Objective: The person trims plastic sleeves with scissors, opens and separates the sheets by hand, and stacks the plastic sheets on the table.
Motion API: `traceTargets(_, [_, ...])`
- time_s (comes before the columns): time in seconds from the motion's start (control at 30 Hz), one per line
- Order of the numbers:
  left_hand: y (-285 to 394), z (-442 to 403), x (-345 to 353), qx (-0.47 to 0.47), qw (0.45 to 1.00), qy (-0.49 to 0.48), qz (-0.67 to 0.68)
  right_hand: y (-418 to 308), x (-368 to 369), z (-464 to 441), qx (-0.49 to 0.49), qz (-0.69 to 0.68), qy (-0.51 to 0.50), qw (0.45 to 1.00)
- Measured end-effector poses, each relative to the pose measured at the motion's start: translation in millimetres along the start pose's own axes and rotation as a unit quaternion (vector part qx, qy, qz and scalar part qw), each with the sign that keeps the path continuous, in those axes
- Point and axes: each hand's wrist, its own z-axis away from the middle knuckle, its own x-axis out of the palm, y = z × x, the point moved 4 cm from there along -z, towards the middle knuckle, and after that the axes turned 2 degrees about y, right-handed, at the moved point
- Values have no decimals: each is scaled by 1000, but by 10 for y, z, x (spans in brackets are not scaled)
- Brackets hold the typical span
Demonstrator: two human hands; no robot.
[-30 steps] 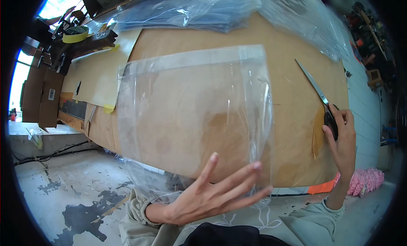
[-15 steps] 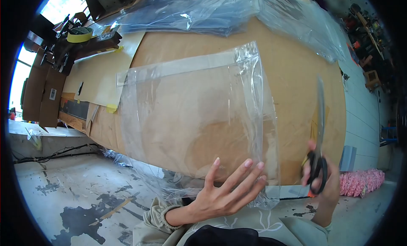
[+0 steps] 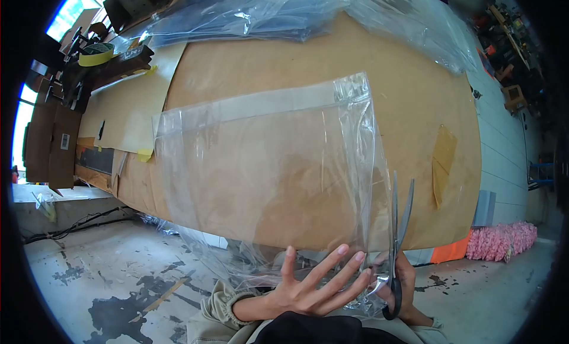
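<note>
A clear plastic sheet or bag (image 3: 255,166) with folded, seamed edges lies across the brown work surface and hangs over its front edge. My left hand (image 3: 317,287) rests on its lower part, open, with the fingers spread. At the sheet's lower right edge, my right hand (image 3: 404,282) is closed round the dark handles of a pair of scissors (image 3: 401,225). The scissor blades point away from me and stand slightly apart beside the sheet's right side. Crumpled plastic between the two hands partly covers the right fingers, and I cannot tell whether they also grip it.
Piled clear plastic (image 3: 237,18) lies along the far side of the brown board (image 3: 284,59). A yellow tape roll (image 3: 96,54) sits on dark equipment at left, near a cardboard box (image 3: 56,145). Brown tape (image 3: 443,166) is stuck at right. A pink fluffy bundle (image 3: 501,241) lies beyond the right edge.
My right hand has brought the scissors left and toward me to the sheet's edge, and the blades have opened. The left hand stays spread on the plastic.
</note>
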Motion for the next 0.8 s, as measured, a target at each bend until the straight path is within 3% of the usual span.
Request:
traceTargets(0.23, [88,84,-90,-50,998,-26,15,-22,19,31,30,40,47,998])
traceTargets(0.6, [110,115,-62,-25,1000,-8,6,34,2,74,5,31,21,999])
traceTargets(0.8, [162,126,-92,-44,998,-33,20,21,7,62,26,85,71,994])
